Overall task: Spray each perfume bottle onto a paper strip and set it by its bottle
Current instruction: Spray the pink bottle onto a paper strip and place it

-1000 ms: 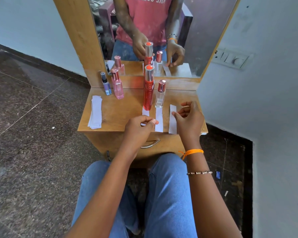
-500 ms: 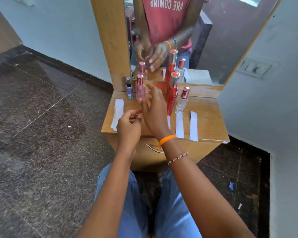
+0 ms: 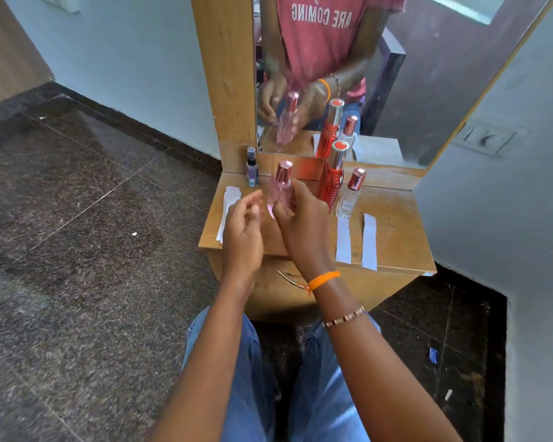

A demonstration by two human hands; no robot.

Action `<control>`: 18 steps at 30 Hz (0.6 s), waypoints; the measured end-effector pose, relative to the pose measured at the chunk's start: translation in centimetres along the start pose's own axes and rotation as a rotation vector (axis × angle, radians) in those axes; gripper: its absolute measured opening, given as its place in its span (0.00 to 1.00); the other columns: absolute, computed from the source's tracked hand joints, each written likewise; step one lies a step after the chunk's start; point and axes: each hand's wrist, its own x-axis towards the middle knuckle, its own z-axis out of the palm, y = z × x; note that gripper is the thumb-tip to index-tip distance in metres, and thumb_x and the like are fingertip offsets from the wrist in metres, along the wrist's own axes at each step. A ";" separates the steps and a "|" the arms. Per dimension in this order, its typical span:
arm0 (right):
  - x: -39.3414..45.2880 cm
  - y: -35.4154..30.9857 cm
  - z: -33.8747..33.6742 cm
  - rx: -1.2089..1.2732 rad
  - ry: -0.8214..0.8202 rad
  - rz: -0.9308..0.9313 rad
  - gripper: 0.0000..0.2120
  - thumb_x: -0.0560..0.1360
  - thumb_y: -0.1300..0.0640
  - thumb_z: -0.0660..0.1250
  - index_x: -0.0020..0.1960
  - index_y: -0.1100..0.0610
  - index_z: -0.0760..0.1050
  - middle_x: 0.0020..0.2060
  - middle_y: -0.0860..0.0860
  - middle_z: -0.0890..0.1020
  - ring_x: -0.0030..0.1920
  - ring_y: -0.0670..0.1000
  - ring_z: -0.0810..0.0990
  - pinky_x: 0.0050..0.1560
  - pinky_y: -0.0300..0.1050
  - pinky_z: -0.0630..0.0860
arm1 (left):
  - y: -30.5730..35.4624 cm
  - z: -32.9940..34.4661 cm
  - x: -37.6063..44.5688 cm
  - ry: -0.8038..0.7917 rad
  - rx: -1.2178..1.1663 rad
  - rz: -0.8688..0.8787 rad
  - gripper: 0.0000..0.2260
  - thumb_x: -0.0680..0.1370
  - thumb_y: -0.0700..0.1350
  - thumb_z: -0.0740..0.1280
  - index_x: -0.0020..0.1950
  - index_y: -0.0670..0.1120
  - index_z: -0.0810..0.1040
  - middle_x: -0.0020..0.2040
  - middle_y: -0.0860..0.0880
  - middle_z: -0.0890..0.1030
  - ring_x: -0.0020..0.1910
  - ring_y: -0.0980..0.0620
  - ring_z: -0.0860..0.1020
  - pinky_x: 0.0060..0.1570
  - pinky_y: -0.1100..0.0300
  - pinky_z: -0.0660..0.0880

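Note:
My right hand (image 3: 304,228) grips a pink perfume bottle (image 3: 280,189) with a rose metallic cap, lifted above the wooden table (image 3: 396,231). My left hand (image 3: 241,228) hovers just left of the bottle, fingers apart, holding nothing that I can see. A tall red bottle (image 3: 332,180) and a small clear bottle (image 3: 350,194) stand to the right, a small purple bottle (image 3: 252,169) at the back left. Two paper strips (image 3: 344,239) (image 3: 369,242) lie in front of the clear bottle. A stack of blank strips (image 3: 229,205) lies at the table's left edge, partly hidden by my left hand.
A mirror (image 3: 380,74) stands behind the table and reflects the bottles and my hands. A drawer handle (image 3: 289,279) shows below the tabletop. My knees in blue jeans sit close to the front. A wall with a switch plate (image 3: 489,140) is at the right.
My right hand reached across to the pink bottle and picked it up off the table. My left hand moved left and opened. The view shifted to the left.

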 end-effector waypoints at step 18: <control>0.3 -5.8 -7.4 0.785 0.045 0.422 0.06 0.80 0.60 0.58 0.44 0.56 0.66 0.33 0.51 0.71 0.35 0.45 0.69 0.39 0.38 0.67 | 1.8 3.0 -4.5 -0.416 0.375 0.377 0.26 0.76 0.60 0.50 0.64 0.42 0.65 0.58 0.47 0.71 0.57 0.45 0.70 0.58 0.50 0.68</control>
